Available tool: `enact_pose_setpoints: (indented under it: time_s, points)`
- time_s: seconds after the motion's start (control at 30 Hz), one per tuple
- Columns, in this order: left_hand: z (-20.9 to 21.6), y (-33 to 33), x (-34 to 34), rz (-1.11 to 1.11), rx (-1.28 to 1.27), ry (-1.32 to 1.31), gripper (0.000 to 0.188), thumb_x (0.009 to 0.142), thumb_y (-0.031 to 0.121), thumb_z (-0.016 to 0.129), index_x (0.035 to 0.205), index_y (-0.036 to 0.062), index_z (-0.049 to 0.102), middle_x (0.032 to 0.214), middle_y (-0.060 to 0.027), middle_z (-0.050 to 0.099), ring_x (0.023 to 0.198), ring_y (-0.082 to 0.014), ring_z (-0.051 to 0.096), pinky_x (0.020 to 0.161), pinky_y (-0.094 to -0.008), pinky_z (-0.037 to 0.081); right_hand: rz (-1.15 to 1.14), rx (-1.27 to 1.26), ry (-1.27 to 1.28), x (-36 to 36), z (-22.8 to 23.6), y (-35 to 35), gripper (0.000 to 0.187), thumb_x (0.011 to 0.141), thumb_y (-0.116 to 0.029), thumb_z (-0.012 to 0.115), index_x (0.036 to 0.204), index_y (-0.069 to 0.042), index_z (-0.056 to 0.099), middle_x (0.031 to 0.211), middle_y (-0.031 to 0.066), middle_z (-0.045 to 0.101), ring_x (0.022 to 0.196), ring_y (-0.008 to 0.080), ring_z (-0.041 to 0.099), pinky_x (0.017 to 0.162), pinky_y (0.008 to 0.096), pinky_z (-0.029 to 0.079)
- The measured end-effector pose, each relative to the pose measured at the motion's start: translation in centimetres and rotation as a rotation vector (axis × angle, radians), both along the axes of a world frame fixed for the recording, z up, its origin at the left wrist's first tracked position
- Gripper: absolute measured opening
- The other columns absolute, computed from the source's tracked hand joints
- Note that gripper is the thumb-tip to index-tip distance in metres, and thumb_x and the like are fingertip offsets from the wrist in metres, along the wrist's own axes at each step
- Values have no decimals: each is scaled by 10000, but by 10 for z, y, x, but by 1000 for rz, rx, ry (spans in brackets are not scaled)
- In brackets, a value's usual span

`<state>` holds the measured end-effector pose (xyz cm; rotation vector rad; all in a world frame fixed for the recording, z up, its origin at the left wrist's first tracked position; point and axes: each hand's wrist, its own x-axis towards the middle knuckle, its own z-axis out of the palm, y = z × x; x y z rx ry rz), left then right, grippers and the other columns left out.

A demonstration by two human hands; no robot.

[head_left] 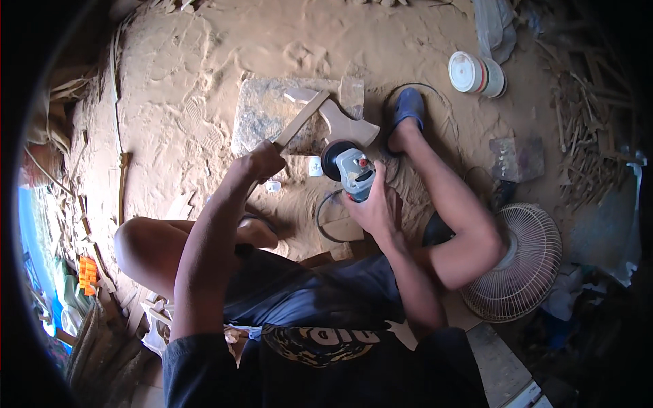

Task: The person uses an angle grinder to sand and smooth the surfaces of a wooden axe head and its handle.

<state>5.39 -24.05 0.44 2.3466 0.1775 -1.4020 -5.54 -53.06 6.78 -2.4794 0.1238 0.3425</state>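
My left hand [262, 162] is closed around a narrow wooden strip [299, 124], which slants up and to the right. Beyond the strip lies a curved, shaped wooden piece [350, 127], partly covered by it; whether the two touch I cannot tell. In my right hand [377, 207] is a grey angle grinder [356, 171], gripped by its body. Its dark round disc [333, 158] faces the near edge of a worn, stained board [262, 112], close to the curved piece. The disc's working face is hidden.
A fan [524, 265] with a wire cage stands by my right knee. A white tub [476, 73] lies at the far right, near scrap wood sticks [585, 143]. A dark cord [320, 217] loops beside the grinder. Sandy dust [183, 88] covers the ground.
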Motion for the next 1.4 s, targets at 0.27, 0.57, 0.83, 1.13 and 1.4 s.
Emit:
enact_pose_setpoints:
  time_s: [0.27, 0.57, 0.83, 1.13, 1.4]
  points:
    - [7, -8, 5, -164, -3, -74, 334, 902, 50, 498, 1089, -171, 664, 720, -253, 725, 606, -301, 763, 522, -413, 615, -44, -32, -36, 0, -4, -7, 923, 810, -336, 851, 1525, -24, 359, 1068, 326, 725, 953, 527, 715, 806, 612, 551]
    - [-6, 5, 5, -347, 2, -139, 272, 909, 48, 536, 1042, -140, 681, 704, -223, 729, 625, -270, 772, 522, -393, 613, -111, -24, 36, 11, -8, -25, 941, 783, -337, 860, 1518, -40, 353, 1099, 343, 709, 983, 542, 698, 826, 608, 551]
    - [13, -11, 3, 87, 33, -67, 293, 916, 87, 542, 1018, -158, 665, 676, -201, 701, 557, -266, 720, 490, -411, 557, -142, 27, -60, 25, -16, -46, 951, 784, -325, 843, 1546, -52, 343, 1105, 336, 713, 977, 537, 702, 833, 596, 558]
    - [7, -6, 3, 93, 42, -38, 270, 916, 68, 524, 987, -180, 603, 664, -199, 659, 538, -275, 683, 454, -426, 548, 11, 94, 63, 13, -9, -46, 939, 800, -307, 859, 1540, -19, 357, 1112, 332, 718, 986, 498, 728, 839, 562, 580]
    - [3, -3, 8, 117, 44, -35, 270, 930, 102, 562, 926, -165, 603, 659, -193, 667, 540, -270, 698, 455, -422, 554, -105, 17, 47, 34, -22, -77, 922, 774, -330, 857, 1509, -40, 382, 1047, 316, 733, 954, 534, 712, 821, 593, 567]
